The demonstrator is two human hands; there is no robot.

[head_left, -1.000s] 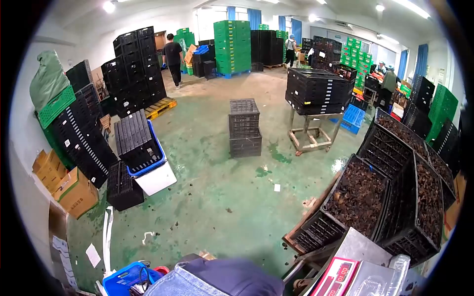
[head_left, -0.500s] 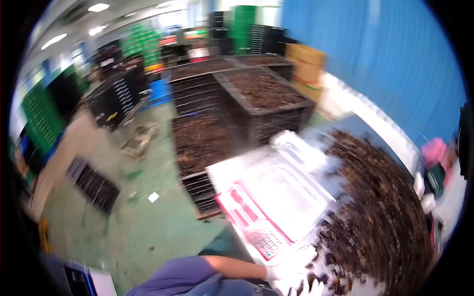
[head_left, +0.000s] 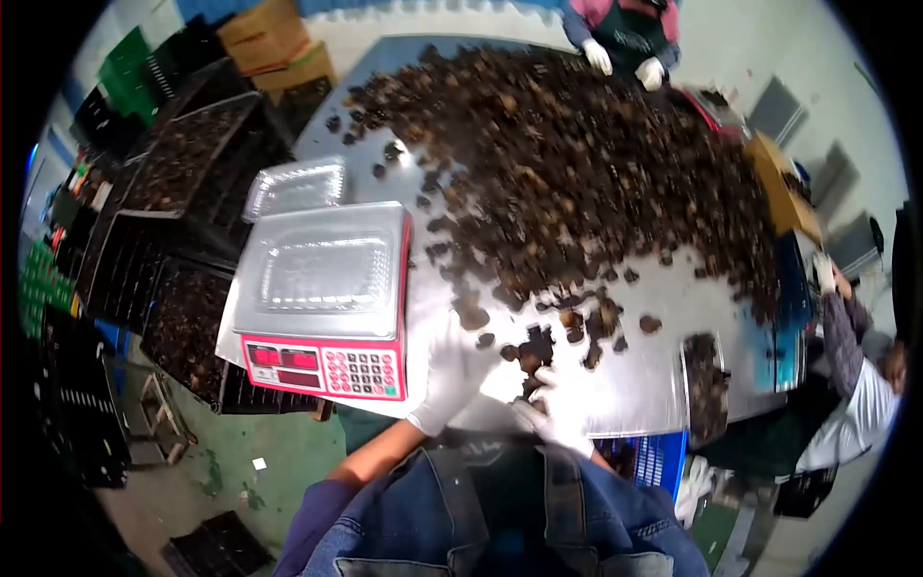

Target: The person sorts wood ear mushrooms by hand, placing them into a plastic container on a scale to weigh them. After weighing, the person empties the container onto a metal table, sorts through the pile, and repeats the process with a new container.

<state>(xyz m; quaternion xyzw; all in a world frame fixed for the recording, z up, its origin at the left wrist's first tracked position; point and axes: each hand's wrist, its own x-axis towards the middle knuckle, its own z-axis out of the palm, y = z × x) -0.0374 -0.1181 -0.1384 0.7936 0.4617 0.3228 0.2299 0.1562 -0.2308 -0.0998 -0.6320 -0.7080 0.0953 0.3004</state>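
Note:
My left hand [head_left: 450, 380], in a white glove, lies on the shiny metal tabletop just right of the scale [head_left: 322, 303]; its fingers look stretched out, though glare blurs them. My right hand [head_left: 560, 415], also white-gloved, has its fingers curled about a dark mushroom-like piece [head_left: 530, 386] at the table's near edge. A few more of these pieces [head_left: 535, 348] lie just beyond my fingers. On the scale's pan rests a clear plastic tray [head_left: 322, 274]. A large pile of dark brown pieces [head_left: 586, 173] spreads over the table behind.
Another clear tray [head_left: 296, 188] sits behind the scale. Filled black crates [head_left: 183, 173] stand at the left, cardboard boxes [head_left: 264, 38] behind. A packed tray [head_left: 706, 385] lies right, above a blue basket [head_left: 661, 457]. One person [head_left: 625, 38] works opposite, another [head_left: 846, 404] at right.
The view has swung right and down, bringing the table and pile to the centre. My right hand's spread fingers have drawn in around a dark piece.

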